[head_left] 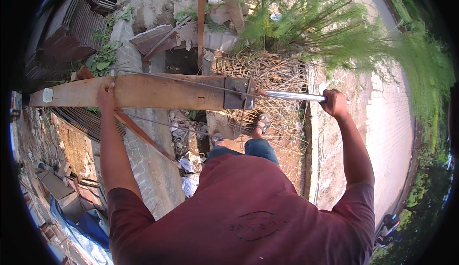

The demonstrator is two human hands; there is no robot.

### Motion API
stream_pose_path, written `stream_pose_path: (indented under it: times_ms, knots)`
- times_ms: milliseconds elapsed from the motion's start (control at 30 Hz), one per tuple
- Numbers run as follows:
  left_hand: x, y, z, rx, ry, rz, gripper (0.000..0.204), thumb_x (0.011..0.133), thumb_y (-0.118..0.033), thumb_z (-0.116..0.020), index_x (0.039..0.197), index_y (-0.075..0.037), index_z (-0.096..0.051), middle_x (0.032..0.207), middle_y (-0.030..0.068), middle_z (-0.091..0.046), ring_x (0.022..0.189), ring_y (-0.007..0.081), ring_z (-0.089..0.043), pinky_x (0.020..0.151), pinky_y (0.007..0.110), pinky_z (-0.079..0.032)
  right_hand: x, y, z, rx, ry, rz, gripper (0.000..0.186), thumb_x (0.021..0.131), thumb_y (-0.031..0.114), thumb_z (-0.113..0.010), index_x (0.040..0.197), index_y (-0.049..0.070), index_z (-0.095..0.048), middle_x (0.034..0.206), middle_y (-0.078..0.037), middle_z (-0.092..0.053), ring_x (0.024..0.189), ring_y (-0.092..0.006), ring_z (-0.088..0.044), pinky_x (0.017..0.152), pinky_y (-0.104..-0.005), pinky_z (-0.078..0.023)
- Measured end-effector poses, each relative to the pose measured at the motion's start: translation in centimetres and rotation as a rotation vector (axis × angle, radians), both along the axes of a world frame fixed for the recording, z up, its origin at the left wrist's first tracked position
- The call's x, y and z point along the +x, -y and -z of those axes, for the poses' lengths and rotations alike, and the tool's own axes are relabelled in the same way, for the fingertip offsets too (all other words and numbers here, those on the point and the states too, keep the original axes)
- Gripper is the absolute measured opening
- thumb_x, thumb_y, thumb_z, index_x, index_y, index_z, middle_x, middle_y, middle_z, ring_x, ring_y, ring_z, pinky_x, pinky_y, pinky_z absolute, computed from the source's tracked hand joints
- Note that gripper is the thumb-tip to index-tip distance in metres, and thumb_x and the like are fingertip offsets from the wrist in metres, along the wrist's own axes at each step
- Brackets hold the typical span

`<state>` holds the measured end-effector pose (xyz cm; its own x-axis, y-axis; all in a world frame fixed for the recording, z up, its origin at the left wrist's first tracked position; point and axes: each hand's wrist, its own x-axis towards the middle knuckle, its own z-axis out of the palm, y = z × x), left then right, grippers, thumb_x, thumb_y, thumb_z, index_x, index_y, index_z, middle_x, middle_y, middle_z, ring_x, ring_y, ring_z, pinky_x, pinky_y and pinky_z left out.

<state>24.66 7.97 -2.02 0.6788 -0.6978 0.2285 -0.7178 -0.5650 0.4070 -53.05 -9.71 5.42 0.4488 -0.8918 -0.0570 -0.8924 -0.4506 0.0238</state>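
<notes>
A long wooden plank (162,92) lies crosswise in front of me, with a dark metal plate (237,93) fixed at its right end. Across the plank runs a thin bent steel rod (184,80), looped like a rectangular frame and passing over the plate. My left hand (106,96) is closed at the plank's near edge, pinching the left part of the rod. Right of the plate, a shiny metal lever bar (294,95) points sideways. My right hand (334,103) is wrapped round its outer end. The bar's inner end meets the plate; the exact joint is too small to tell.
Cut steel rod pieces (267,73) litter the ground beyond and below the bar. Wooden posts (202,21) stand ahead, near a feathery green bush (325,30). Stacked tiles (74,26) are at far left, a rod bundle (88,121) under the plank. A paved path (392,107) runs right.
</notes>
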Motion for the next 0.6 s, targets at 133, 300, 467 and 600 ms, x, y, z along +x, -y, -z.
stream_pose_path:
  times_ms: [133,300,467,600]
  knots:
    - [-0.5,0.2,-0.1,0.009,-0.001,-0.017,0.034,0.086,-0.036,-0.063,0.086,-0.002,-0.061,0.078,0.0154,-0.063,0.073,0.0323,-0.060,0.068,0.041,-0.045,2.2,6.3,-1.7,-0.013,-0.079,-0.221,0.015,0.064,0.014,-0.064,0.062,0.008,-0.050,0.059,-0.012,-0.051,0.064,-0.0328,-0.054,0.057,-0.0435,-0.044]
    - [-0.3,0.0,-0.1,0.092,0.056,-0.087,0.037,0.086,-0.040,-0.061,0.087,-0.003,-0.061,0.082,0.0170,-0.064,0.077,0.0335,-0.061,0.070,0.042,-0.046,5.8,14.5,-1.9,-0.102,-0.024,-0.695,0.026,0.069,0.017,-0.069,0.063,0.009,-0.045,0.059,-0.008,-0.049,0.063,-0.0292,-0.050,0.061,-0.0404,-0.041]
    - [-1.2,0.4,-0.3,0.119,0.099,-0.122,0.041,0.087,-0.044,-0.058,0.089,-0.003,-0.062,0.085,0.0183,-0.065,0.081,0.0346,-0.062,0.073,0.042,-0.046,11.3,18.8,-2.8,-0.047,-0.197,-0.752,0.013,0.075,0.021,-0.065,0.069,0.011,-0.059,0.070,-0.004,-0.057,0.080,-0.0225,-0.056,0.080,-0.0370,-0.046]
    - [-0.2,-0.4,0.2,0.103,0.042,-0.126,0.043,0.087,-0.046,-0.058,0.092,-0.003,-0.062,0.085,0.0164,-0.065,0.082,0.0324,-0.062,0.074,0.039,-0.046,14.9,22.0,-1.6,-0.017,-0.084,-0.962,0.013,0.076,0.018,-0.065,0.068,0.011,-0.058,0.066,-0.002,-0.053,0.076,-0.0203,-0.054,0.075,-0.0348,-0.047]
